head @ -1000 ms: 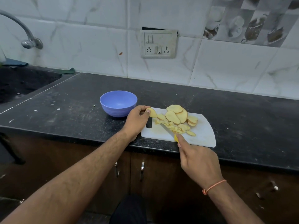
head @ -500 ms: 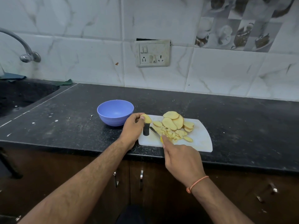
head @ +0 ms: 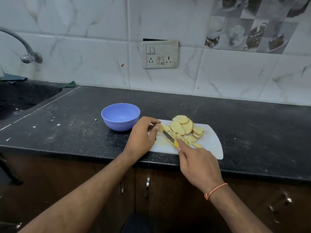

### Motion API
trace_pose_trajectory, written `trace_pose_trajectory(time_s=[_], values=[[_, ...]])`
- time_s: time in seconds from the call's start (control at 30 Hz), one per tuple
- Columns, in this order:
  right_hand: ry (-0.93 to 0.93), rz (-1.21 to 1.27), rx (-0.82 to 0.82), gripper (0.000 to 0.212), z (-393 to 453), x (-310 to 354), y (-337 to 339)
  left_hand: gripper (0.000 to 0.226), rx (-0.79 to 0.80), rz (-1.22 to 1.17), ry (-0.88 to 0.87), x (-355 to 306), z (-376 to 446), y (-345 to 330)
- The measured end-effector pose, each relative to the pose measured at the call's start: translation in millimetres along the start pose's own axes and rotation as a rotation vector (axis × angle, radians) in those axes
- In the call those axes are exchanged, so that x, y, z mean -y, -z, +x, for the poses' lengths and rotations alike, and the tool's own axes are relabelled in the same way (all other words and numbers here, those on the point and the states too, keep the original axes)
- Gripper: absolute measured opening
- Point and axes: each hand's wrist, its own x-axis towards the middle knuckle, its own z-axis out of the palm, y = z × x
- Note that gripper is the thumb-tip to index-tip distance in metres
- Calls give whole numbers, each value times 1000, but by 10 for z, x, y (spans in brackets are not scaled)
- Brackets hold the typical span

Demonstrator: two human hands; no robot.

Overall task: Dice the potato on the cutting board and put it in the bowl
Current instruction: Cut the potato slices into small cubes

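A white cutting board lies at the counter's front edge. On it sits a heap of pale yellow potato slices and several smaller cut pieces. My left hand pinches one potato slice upright at the board's left end. My right hand grips a knife with a yellow handle; its blade points up-left and reaches the held slice. An empty blue bowl stands just left of the board.
The black counter runs to both sides, with a dark sink and tap at the far left. A switch and socket plate sits on the tiled wall. Cabinet doors with handles are below.
My right hand with the knife has shifted left along the board, bringing the blade to the slice that my left hand holds. The camera has tilted down a little.
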Motion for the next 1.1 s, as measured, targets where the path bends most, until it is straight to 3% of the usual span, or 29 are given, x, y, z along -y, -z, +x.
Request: trace_pose_trajectory(time_s=[0.07,0.13,0.47,0.7,1.1], values=[[8,-8,-4,47,-4,-9,44,18,78,147,-148,7,-87,28],[14,-46,17,47,-21,6,66,20,159,203,-191,-20,-158,74],[-17,-79,156,43,-16,59,138,52,307,138,-54,103,-165,197],[-58,-17,118,42,-23,36,113,48,331,253,-96,129,-177,103],[-100,154,0,46,15,-35,90,43,454,577,-460,-43,-62,180]])
